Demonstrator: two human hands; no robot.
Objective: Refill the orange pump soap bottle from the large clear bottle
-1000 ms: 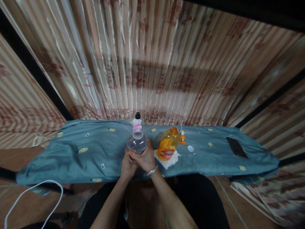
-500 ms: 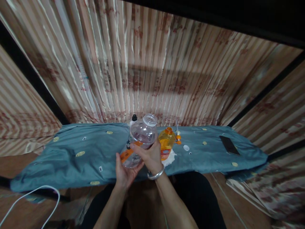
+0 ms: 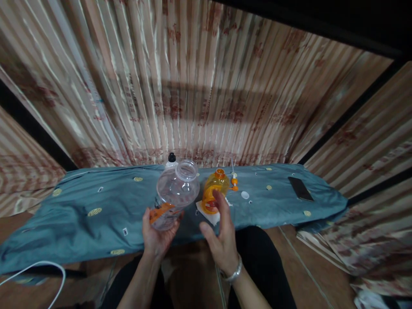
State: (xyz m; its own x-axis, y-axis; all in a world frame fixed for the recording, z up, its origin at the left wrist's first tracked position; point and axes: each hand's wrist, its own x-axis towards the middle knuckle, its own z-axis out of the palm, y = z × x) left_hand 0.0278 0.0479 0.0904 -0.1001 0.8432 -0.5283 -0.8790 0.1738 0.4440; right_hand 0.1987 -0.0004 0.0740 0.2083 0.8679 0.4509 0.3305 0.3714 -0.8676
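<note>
I see the left hand (image 3: pixel 157 234) gripping the empty clear plastic bottle (image 3: pixel 175 193) tilted, and the right hand (image 3: pixel 222 240) spread open just beside the orange bottle (image 3: pixel 214 195).

No text, brand, number or sign can be read. An orange label (image 3: pixel 160 211) is carried on the clear bottle (image 3: pixel 175 193), held in the left hand (image 3: pixel 157 234), but its print is too blurred to be made out. A label (image 3: pixel 210 207) is borne by the orange bottle (image 3: pixel 215 195) (partly hidden behind the fingers of the right hand (image 3: pixel 222 240)); no lettering can be resolved on it. Small white tags (image 3: pixel 125 231) are scattered on the blue cloth (image 3: pixel 80 214), with marks too small to be read. Reddish motifs are printed on the striped curtain (image 3: pixel 193 86); whether they are characters cannot be told.
</note>
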